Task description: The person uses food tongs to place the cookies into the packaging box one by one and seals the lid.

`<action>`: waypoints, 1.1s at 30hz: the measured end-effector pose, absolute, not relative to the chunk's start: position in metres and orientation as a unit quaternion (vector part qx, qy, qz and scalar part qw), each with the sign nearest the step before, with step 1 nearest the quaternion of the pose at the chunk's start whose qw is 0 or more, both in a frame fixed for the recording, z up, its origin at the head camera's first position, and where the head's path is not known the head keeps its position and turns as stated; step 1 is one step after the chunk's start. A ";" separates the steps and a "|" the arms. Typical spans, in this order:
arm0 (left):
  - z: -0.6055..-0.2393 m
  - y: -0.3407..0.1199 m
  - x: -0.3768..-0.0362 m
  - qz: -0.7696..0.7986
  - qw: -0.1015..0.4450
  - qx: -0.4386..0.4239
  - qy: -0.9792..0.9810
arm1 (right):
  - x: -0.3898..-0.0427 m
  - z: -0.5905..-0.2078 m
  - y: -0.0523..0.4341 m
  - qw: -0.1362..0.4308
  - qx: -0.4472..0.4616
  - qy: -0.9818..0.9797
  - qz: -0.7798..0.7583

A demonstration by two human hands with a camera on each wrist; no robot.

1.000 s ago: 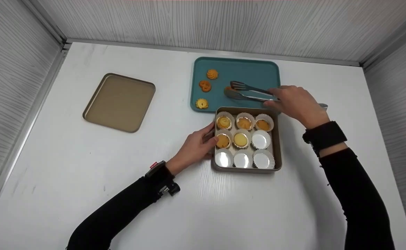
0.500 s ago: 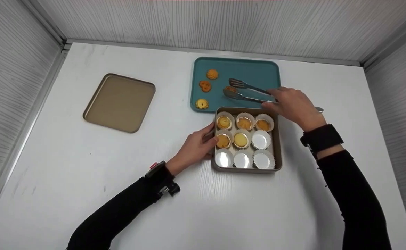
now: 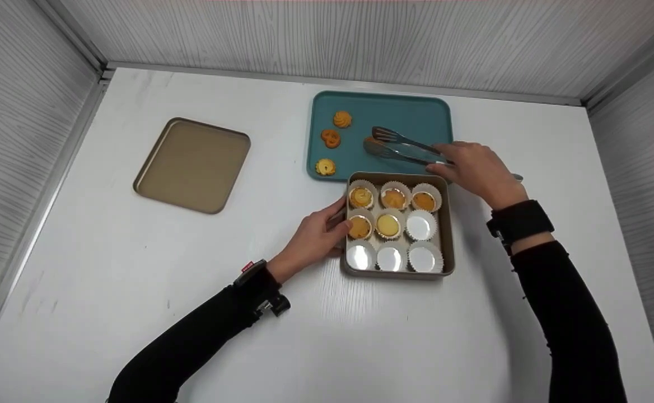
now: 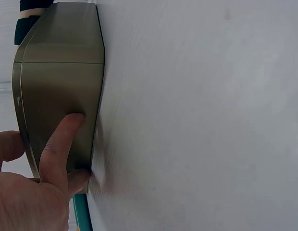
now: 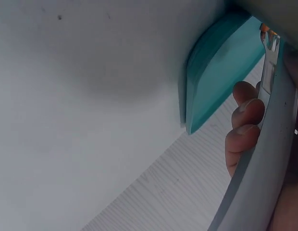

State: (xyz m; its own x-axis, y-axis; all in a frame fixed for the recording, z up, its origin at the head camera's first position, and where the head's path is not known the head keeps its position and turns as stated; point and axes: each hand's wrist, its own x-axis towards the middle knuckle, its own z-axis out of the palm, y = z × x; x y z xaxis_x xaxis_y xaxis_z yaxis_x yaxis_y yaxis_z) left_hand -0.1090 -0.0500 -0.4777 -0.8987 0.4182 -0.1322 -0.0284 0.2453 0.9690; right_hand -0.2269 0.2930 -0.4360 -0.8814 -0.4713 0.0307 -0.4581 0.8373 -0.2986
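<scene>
While the white table carries everything, biggest items first: teal tray at the back, gold flat pan well apart to the left, gold square tin just in front of the tray, touching or nearly so. Tin holds nine paper cups: five filled, four bare. Left hand has thumb and fingers curled onto the tin's left wall, bracing it; wrist view shows the thumb flat on the wall. Right hand grips the tongs, tips narrowed over the tray around a cookie that's mostly hidden by the blades, so I can't tell if it's actually clamped. Three loose cookies sit on the tray's left part. Risks, my read: weak pinch drops or cracks the cookie on the carry over the tin rim; tongs clipping a filled cup could tip its liner; left hand easing off lets the tin slide. Writing: none readable; red tag on the left wristband is too small.
</scene>
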 end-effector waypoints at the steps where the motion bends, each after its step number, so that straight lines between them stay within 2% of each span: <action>1: -0.478 -0.050 -0.109 0.601 0.186 0.128 0.767 | -0.227 -0.437 0.294 0.021 -0.241 0.959 -0.151; 8: -0.477 -0.050 -0.109 0.599 0.187 0.127 0.769 | -0.227 -0.442 0.294 0.022 -0.233 0.958 -0.163; 20: -0.477 -0.049 -0.109 0.597 0.187 0.128 0.769 | -0.226 -0.438 0.294 0.090 -0.173 0.957 -0.213; 33: -0.477 -0.049 -0.109 0.598 0.191 0.118 0.769 | -0.219 -0.431 0.301 0.081 -0.158 0.961 -0.213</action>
State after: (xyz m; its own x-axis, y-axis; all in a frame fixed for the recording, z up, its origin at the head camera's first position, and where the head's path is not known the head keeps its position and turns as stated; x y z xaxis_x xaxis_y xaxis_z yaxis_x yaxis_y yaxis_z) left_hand -0.1088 -0.0490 -0.4766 -0.8992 0.4102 -0.1520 -0.0465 0.2559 0.9656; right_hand -0.2191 0.3013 -0.4313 -0.9373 -0.3372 -0.0877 -0.2684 0.8592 -0.4355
